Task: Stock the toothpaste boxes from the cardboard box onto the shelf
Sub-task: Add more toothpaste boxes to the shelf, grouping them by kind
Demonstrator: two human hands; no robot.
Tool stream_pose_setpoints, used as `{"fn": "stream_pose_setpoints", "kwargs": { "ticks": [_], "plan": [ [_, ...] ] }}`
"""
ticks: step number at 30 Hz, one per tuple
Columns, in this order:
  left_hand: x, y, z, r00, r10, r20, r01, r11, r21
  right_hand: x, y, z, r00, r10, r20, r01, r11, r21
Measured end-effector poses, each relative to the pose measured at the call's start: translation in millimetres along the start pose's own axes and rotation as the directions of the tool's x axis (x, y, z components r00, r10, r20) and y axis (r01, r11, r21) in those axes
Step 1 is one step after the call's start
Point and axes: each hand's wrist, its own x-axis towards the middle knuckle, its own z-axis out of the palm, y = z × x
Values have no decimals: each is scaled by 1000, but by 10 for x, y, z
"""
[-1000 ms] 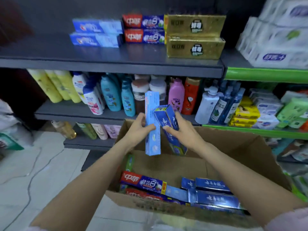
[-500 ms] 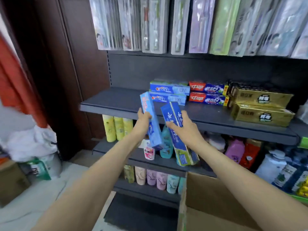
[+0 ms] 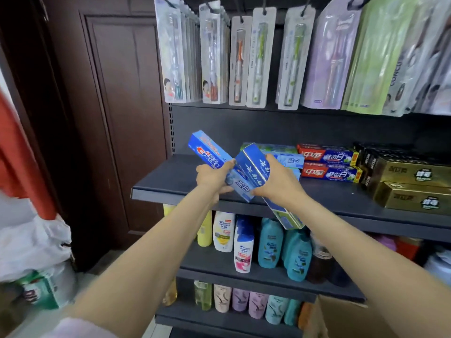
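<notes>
My left hand (image 3: 213, 178) grips a light blue toothpaste box (image 3: 210, 154) tilted up to the left. A darker blue toothpaste box (image 3: 256, 167) is held slanting in my right hand (image 3: 278, 182); its lower end hangs past the shelf edge. Both boxes cross just above the front of the dark grey shelf (image 3: 168, 176). Behind them lie stacked light blue boxes (image 3: 290, 158), red-and-blue boxes (image 3: 328, 164) and gold boxes (image 3: 412, 186). Only a corner of the cardboard box (image 3: 346, 320) shows at the bottom right.
Toothbrush packs (image 3: 258, 62) hang above the shelf. Shampoo bottles (image 3: 244, 242) fill the lower shelves. A dark wooden door (image 3: 117, 123) stands to the left, with white bags (image 3: 31, 247) on the floor beside it.
Both hands have risen with their boxes from over the cardboard box to the shelf front. The view has swung up and left, and the boxes now tilt more.
</notes>
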Motion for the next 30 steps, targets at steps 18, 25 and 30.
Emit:
{"fn": "stream_pose_setpoints", "kwargs": {
  "ticks": [18, 25, 30],
  "plan": [
    [1103, 77, 874, 828, 252, 501, -489, -111, 865, 1045, 518, -465, 990, -97, -101, 30, 853, -521],
    [1477, -28, 1250, 806, 276, 524, -525, -76, 848, 1360, 766, -475, 995, -93, -22, 68, 853, -518],
    [1586, -158, 1035, 830, 234, 507, -541, 115, 833, 1485, 793, -409, 988, -147, 38, 146, 845, -514]
  ]
}}
